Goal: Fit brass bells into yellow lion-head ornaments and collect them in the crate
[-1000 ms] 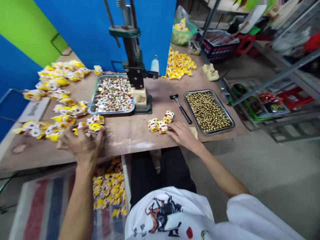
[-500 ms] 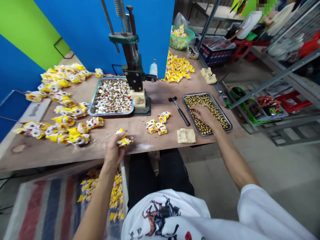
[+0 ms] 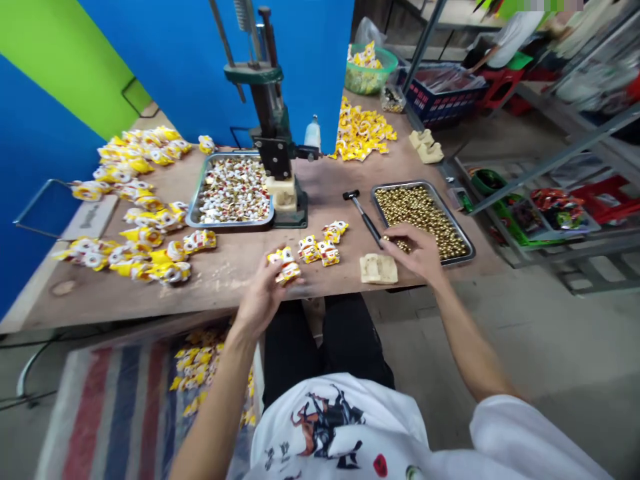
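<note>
My left hand [image 3: 263,293] is closed around a small yellow-and-white toy figure [image 3: 285,265] with a cartoon animal face, above the table's front edge. My right hand [image 3: 415,252] is at the near left rim of a metal tray [image 3: 467,257] of small round gold bells [image 3: 420,207]. Its thumb and fingers are pinched together, and a gold bell [image 3: 385,240] shows at the fingertips. Between the hands, several matching figures [image 3: 320,248] sit in a cluster on the table. A black-handled hammer [image 3: 364,217] lies left of the tray, and a cream block with hollows [image 3: 379,269] is near the front edge.
A hand press [image 3: 273,147] stands at the back, beside a metal tray [image 3: 230,227] of small white-and-gold parts. Yellow figures [image 3: 150,260] cover the left side; yellow pieces [image 3: 365,130] are heaped at the back right. A metal rack [image 3: 525,180] and a co-worker [image 3: 507,43] are beyond.
My right hand has drawn back from among the gold bells to the tray's near left rim, with a bell in its fingertips. My left hand has moved right with the toy figure, nearer the cluster.
</note>
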### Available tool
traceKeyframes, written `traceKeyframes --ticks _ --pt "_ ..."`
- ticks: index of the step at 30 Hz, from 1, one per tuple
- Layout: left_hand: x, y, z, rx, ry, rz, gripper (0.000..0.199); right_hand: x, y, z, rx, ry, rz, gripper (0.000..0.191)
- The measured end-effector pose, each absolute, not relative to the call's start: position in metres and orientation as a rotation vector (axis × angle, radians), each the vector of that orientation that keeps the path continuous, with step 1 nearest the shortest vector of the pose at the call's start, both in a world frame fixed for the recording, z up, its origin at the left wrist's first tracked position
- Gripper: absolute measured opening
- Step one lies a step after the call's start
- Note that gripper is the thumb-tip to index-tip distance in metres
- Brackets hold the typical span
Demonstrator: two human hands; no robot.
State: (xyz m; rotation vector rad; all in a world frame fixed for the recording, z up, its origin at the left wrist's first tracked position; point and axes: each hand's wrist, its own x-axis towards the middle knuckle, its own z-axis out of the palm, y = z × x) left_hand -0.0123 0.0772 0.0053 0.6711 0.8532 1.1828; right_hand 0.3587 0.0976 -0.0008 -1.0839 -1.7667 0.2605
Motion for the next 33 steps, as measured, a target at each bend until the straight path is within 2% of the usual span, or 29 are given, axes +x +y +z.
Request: traceKeyframes --ticks 5,9,15,24,27,33 --pt "0.018 0.064 0.019 0.774 0.752 1.254 0.045 0.274 0.066 0.005 -0.765 -1.883 0.370 0.019" --pt "0.024 0.054 0.022 0.721 0.687 1.233 0.046 0.234 0.063 0.000 -0.689 -1.915 0.383 0.017" --pt "0.020 0.048 0.012 0.655 0.703 1.269 0.055 0.220 0.063 -0.004 -0.768 -1.995 0.359 0.031" --pt "0.016 0.041 0.002 0.913 0.692 1.241 0.055 0.215 0.058 -0.008 -0.702 -1.895 0.404 0.021" --pt "0.013 0.035 0.002 1.090 0.734 1.251 0.052 0.215 0.051 -0.006 -0.727 -1.900 0.400 0.029" --pt "0.008 0.021 0.018 1.197 0.803 1.213 0.047 0.214 0.034 -0.008 -0.747 -1.939 0.332 0.059"
